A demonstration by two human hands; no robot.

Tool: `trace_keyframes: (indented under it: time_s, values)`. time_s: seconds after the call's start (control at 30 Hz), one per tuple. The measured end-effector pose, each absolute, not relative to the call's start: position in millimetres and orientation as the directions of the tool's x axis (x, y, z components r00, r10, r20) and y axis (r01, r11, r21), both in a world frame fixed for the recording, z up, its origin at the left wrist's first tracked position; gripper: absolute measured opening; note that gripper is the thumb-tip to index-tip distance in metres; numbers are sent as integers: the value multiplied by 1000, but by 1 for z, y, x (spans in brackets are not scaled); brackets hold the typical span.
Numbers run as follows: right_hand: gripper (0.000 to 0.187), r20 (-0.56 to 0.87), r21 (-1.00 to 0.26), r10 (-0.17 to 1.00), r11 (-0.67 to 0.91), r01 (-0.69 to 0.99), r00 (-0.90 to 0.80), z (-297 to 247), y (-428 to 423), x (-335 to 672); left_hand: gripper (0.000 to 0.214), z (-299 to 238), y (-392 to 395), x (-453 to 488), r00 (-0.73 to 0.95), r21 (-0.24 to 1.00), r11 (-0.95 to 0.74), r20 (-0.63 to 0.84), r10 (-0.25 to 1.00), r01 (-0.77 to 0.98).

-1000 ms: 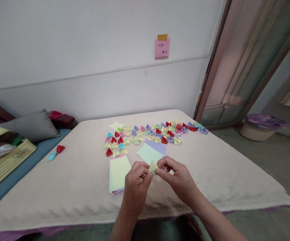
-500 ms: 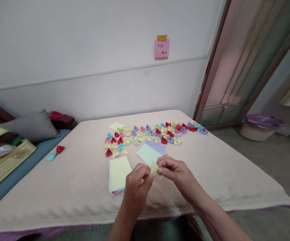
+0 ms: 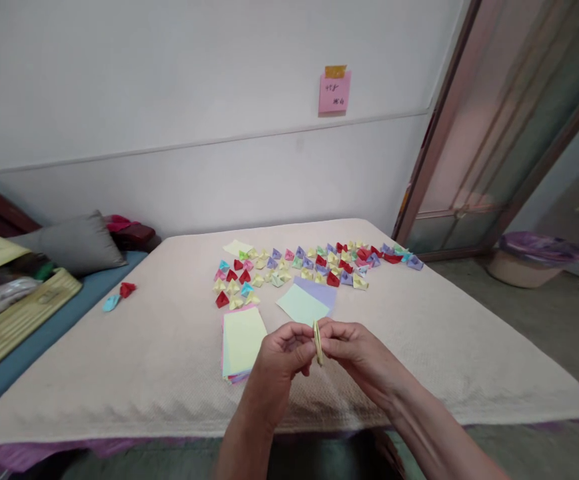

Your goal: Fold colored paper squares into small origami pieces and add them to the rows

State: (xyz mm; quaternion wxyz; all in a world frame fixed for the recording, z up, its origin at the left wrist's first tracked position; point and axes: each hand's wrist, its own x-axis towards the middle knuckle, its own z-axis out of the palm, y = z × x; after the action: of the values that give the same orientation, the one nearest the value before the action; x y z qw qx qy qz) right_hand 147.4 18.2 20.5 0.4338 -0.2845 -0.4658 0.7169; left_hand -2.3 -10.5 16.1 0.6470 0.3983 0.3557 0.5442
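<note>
Both of my hands pinch one small folded yellow paper piece (image 3: pixel 317 341), held edge-on above the near part of the table. My left hand (image 3: pixel 280 360) grips it from the left with closed fingers, my right hand (image 3: pixel 355 352) from the right. Just left of my hands lies a stack of coloured paper sheets (image 3: pixel 241 340) with a yellow sheet on top. Beyond my hands lie a loose green sheet (image 3: pixel 301 306) and a purple sheet (image 3: pixel 318 291). Farther back, several small folded paper shapes (image 3: pixel 314 264) in red, yellow, purple, blue and pink are spread in a band.
The table wears a cream cloth (image 3: pixel 144 360). At the left a blue mat carries a red and a blue folded shape (image 3: pixel 119 296), a grey cushion (image 3: pixel 78 243) and a yellow case (image 3: pixel 14 313). A pink note (image 3: pixel 334 91) hangs on the wall. A basin (image 3: pixel 529 265) stands on the floor right.
The yellow paper piece has been turned from flat-facing to edge-on between my fingers, and my hands have drawn closer together. The camera view shifted slightly.
</note>
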Motion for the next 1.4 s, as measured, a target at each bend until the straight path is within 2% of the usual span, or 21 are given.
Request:
trace_keyframes:
  time_s: [0.17,0.37,0.43,0.53,0.63,0.73,0.83,0.93,1.0,1.1,1.4]
  values:
    - [7,-95,-916,872,-265,-301,-481,15,17,143,13,14,-9,-1,152,843,97,-18,988,-530]
    - [6,-172,-825,827,-418,-380,-535,13,19,142,15,12,-8,-3,157,743,168,-86,984,-648]
    - [3,-206,-750,811,-491,-444,-548,12,21,143,21,11,-7,-4,162,684,182,-94,982,-707]
    - [4,-278,-570,776,-608,-553,-566,8,24,145,27,12,-5,-6,181,604,214,-116,977,-768]
    - [10,-318,-476,762,-642,-601,-563,3,27,145,27,15,-6,-5,135,630,186,-129,982,-754]
    - [6,-336,-475,782,-622,-623,-524,1,29,144,32,19,-8,-2,62,745,92,-69,996,-660]
    - [6,-342,-478,790,-613,-630,-509,1,28,142,40,20,-8,1,7,887,-22,29,1000,-461]
    - [6,-347,-474,786,-618,-627,-512,1,27,142,20,18,-7,3,-84,973,-195,186,979,-123]
    - [5,-350,-470,782,-623,-625,-517,1,27,142,12,18,-8,3,-79,959,-267,275,958,94]
    - [4,-359,-467,777,-630,-621,-517,1,28,142,15,19,-12,3,-46,912,-316,338,940,261]
    - [6,-407,-470,767,-641,-606,-496,2,28,141,17,23,-15,4,-49,843,-406,450,892,354]
